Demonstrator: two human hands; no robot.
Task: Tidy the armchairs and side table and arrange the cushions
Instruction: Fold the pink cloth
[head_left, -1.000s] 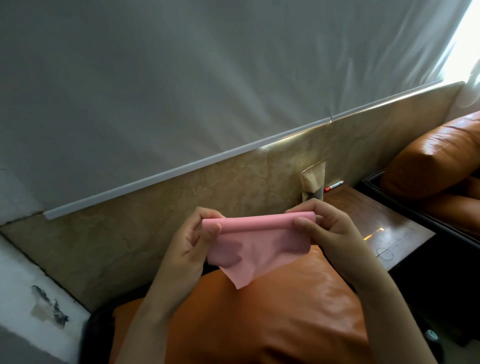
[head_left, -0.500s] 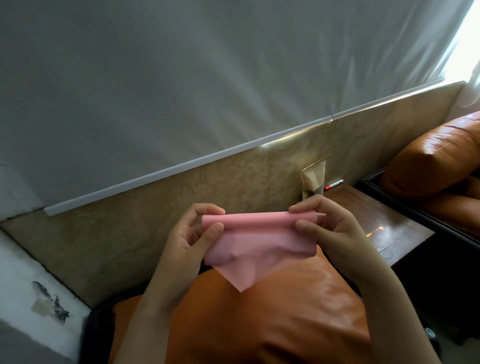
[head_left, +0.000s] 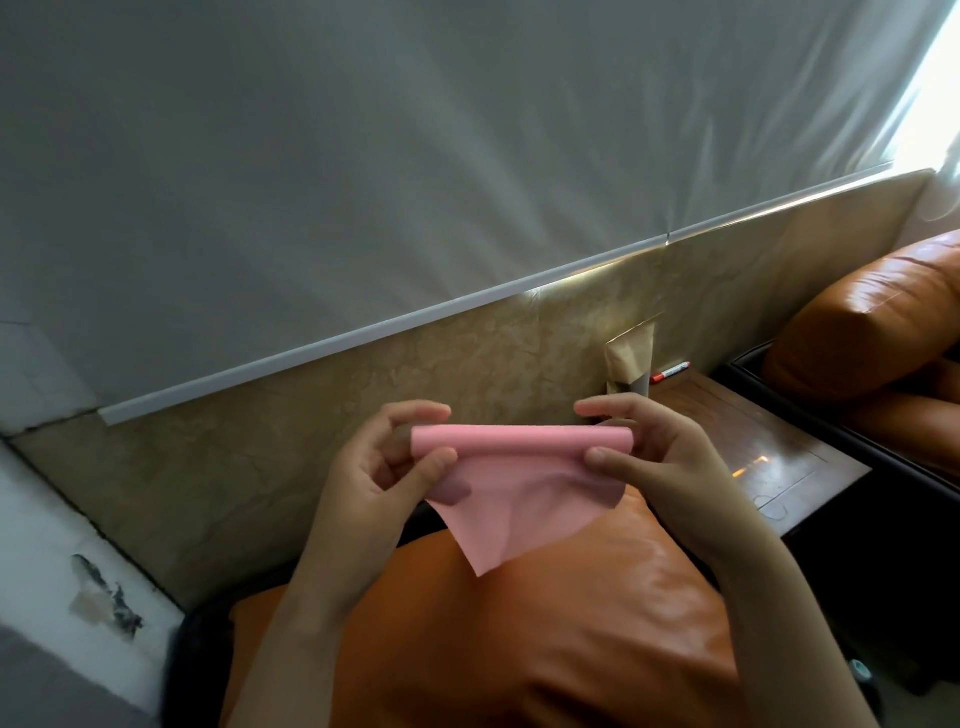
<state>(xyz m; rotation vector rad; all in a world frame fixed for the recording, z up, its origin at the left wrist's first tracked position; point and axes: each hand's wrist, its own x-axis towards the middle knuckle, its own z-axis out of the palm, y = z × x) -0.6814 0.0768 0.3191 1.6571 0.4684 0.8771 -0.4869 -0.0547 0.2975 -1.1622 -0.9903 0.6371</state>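
The left hand (head_left: 374, 478) and right hand (head_left: 660, 457) are pinching a pink cloth (head_left: 524, 488) by its rolled edge, one corner hanging; a paper bag (head_left: 631, 358) is standing behind.

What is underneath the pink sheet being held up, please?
Below the pink sheet, pinched by the left hand and right hand along its rolled top edge, lies an orange leather cushion. The sheet covers the cushion's far edge, so what lies there is hidden.
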